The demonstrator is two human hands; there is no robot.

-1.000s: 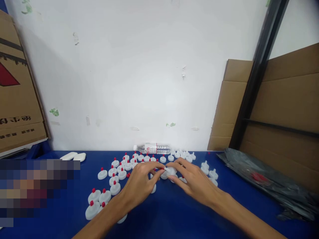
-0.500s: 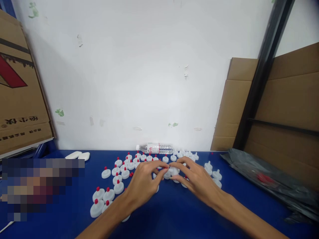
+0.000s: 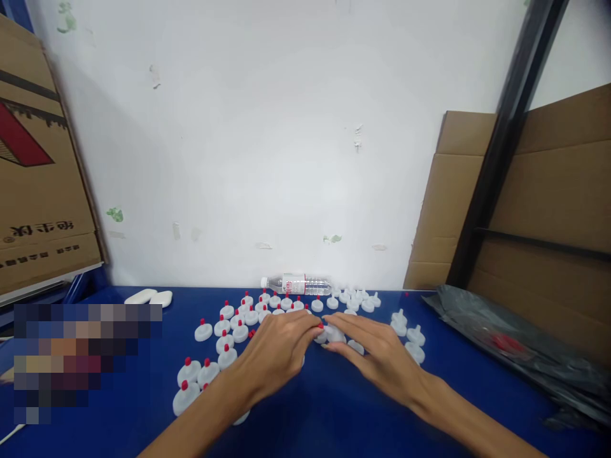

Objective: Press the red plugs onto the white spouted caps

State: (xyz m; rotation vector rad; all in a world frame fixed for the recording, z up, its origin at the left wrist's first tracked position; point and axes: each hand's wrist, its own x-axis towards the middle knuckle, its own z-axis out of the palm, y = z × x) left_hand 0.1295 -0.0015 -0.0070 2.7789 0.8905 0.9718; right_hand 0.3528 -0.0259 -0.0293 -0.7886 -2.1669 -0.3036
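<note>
Near the middle of the table, my left hand (image 3: 281, 343) is closed, thumb and fingers pinching a small red tip cap (image 3: 321, 326). Just to its right, my right hand (image 3: 382, 353) grips a translucent white nozzle lid (image 3: 335, 334) by its round base. The lid is tilted sideways, its nozzle end facing the red cap; whether the two touch is hard to see. Several white lids with red tips (image 3: 227, 357) stand to the left of and behind my left hand. Several bare nozzle lids (image 3: 415, 336) lie behind and right of my right hand.
A clear plastic bottle (image 3: 305, 284) lies along the wall. Loose red caps (image 3: 252, 333) sit among the lids. At right lies a grey plastic bag (image 3: 477, 324), with cardboard (image 3: 443, 203) behind. A printed carton (image 3: 42, 191) and two white objects (image 3: 162, 299) are at left.
Both hands have dipped slightly, and my right hand's fingers have come closer together around the lid. The red cap and lid remain between my hands.
</note>
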